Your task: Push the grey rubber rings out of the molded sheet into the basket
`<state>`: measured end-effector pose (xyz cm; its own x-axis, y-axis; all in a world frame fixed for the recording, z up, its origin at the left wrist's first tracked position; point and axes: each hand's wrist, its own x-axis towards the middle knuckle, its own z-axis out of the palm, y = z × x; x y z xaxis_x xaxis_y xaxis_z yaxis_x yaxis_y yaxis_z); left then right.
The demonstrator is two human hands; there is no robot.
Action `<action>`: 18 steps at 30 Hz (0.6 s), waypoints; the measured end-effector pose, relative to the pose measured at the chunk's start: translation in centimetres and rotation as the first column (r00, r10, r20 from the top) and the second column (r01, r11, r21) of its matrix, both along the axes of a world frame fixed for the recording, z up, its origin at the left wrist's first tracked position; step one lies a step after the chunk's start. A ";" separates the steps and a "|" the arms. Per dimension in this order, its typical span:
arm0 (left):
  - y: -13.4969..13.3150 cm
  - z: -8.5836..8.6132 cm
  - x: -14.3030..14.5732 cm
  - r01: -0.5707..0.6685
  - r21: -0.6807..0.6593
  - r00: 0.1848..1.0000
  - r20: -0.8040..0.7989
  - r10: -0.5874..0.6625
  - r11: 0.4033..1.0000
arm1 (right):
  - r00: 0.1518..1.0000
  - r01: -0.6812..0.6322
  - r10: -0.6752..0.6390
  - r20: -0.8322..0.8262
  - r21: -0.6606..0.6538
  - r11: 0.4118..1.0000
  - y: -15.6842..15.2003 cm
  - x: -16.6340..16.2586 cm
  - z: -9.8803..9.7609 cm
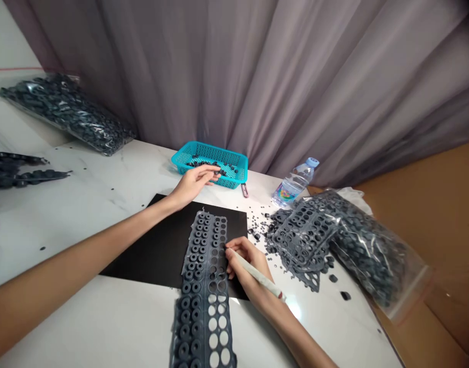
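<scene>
My left hand reaches over the near rim of a turquoise plastic basket, its fingers stretched out. Small black rubber rings lie in the basket, and some dark pieces show by the fingertips. My right hand grips a slim white pen-like tool with a reddish end; its tip is hidden by the fingers. The hand rests beside a long dark grey moulded rubber sheet. Rings fill the sheet's left columns and its upper right part, while round holes show lower right. A black mat lies partly beneath the sheet.
Trimmed sheets with holes and loose scraps lie right of the mat, beside a clear bag of black parts. Behind stands a water bottle. Another filled bag is at the back left. A small pink tool lies by the basket.
</scene>
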<state>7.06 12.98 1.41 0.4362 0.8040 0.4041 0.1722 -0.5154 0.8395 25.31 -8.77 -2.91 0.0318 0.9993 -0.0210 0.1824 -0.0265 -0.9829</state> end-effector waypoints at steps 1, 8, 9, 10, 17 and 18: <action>1.9 0.5 0.7 -0.006 0.052 0.999 -0.035 0.007 0.999 | 1.000 -0.004 0.004 0.005 0.002 1.000 0.0 0.0 0.0; 6.1 0.1 0.6 -0.041 0.321 0.950 -0.282 0.137 0.946 | 0.999 -0.047 0.048 -0.014 0.018 0.999 0.0 0.3 0.0; 5.8 -0.4 -0.2 -0.062 0.347 0.938 -0.299 0.173 0.936 | 0.999 -0.049 0.049 -0.012 0.016 0.999 0.0 0.3 0.0; 5.3 -1.0 -1.1 -0.084 0.369 0.927 -0.313 0.209 0.926 | 0.999 -0.049 0.049 -0.005 0.014 0.999 0.0 0.3 0.0; 2.2 -2.6 -4.3 -0.113 0.462 0.870 -0.382 0.312 0.880 | 0.999 -0.043 0.043 0.004 0.001 0.999 0.1 0.2 0.3; 1.5 -2.6 -4.3 -0.112 0.466 0.867 -0.386 0.316 0.878 | 0.999 -0.045 0.045 0.004 -0.001 0.999 0.1 0.2 0.4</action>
